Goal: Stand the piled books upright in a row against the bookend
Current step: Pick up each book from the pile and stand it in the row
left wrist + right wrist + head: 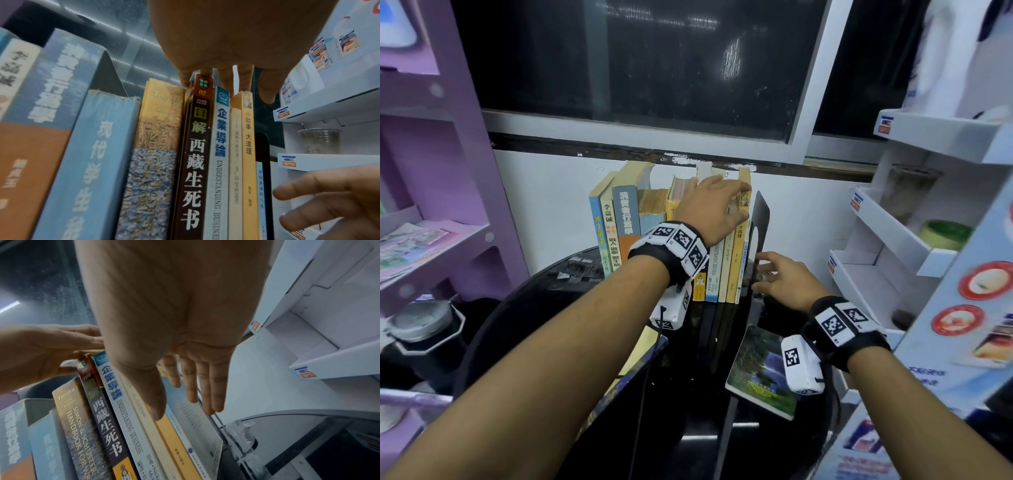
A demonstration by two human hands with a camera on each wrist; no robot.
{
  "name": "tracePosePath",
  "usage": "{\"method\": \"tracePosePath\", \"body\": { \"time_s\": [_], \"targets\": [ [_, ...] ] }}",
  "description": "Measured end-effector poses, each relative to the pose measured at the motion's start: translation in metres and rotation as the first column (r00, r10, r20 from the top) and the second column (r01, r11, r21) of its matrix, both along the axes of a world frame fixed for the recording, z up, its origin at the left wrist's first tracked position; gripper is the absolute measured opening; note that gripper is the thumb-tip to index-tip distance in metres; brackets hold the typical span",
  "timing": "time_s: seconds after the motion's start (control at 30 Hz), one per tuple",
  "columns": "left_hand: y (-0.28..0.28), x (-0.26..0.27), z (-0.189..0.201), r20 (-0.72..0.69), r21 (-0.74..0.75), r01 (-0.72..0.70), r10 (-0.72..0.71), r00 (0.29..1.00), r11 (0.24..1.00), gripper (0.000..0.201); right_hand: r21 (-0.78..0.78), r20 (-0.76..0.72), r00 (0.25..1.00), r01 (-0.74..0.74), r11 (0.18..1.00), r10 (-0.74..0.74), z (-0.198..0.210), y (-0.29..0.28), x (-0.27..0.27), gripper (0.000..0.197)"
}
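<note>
Several books (671, 226) stand upright in a row on the black round table (688, 438), spines toward me. A black metal bookend (763, 219) closes the row's right end. My left hand (743, 202) lies over the tops of the rightmost books, fingers straight across them and thumb against the yellow spine (248, 146). My right hand (760, 272) is open with spread fingers low at the bookend's foot, beside a thin pale-blue book (185, 418). A green-covered book (756, 370) lies flat near my right wrist. Another flat book (635, 356) shows under my left forearm.
A purple shelf unit (431, 240) with leaflets stands at the left. A white display rack (893, 246) crowds the right, close to the bookend. The white wall and a dark window are right behind the row. A grey-lidded jar (421, 322) sits low left.
</note>
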State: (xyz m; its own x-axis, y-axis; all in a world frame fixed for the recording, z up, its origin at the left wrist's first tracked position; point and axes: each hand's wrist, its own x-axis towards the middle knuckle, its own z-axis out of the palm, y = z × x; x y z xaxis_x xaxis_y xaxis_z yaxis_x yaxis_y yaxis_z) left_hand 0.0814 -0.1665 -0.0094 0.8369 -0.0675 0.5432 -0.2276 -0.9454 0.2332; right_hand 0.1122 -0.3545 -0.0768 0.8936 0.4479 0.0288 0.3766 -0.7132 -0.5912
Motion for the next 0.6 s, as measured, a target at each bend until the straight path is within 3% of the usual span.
{"method": "tracePosePath", "body": {
  "time_s": [0.33, 0.47, 0.6],
  "targets": [
    [-0.024, -0.045, -0.032, 0.035, -0.033, 0.056, -0.055, 0.998, 0.998, 0.049, -0.37, -0.128, 0.991, -0.022, 0.929, -0.028, -0.012, -0.036, -0.031, 0.068],
    [-0.037, -0.059, -0.056, -0.129, -0.057, 0.095, -0.102, 0.986, 0.994, 0.052, -0.449, -0.163, 0.985, -0.024, 0.893, -0.055, -0.019, -0.045, -0.042, 0.076],
    [-0.05, -0.067, -0.078, -0.404, -0.106, 0.094, -0.129, 0.906, 0.99, 0.056, -0.482, -0.19, 0.978, -0.018, 0.876, -0.084, -0.024, -0.049, -0.051, 0.087]
  ]
}}
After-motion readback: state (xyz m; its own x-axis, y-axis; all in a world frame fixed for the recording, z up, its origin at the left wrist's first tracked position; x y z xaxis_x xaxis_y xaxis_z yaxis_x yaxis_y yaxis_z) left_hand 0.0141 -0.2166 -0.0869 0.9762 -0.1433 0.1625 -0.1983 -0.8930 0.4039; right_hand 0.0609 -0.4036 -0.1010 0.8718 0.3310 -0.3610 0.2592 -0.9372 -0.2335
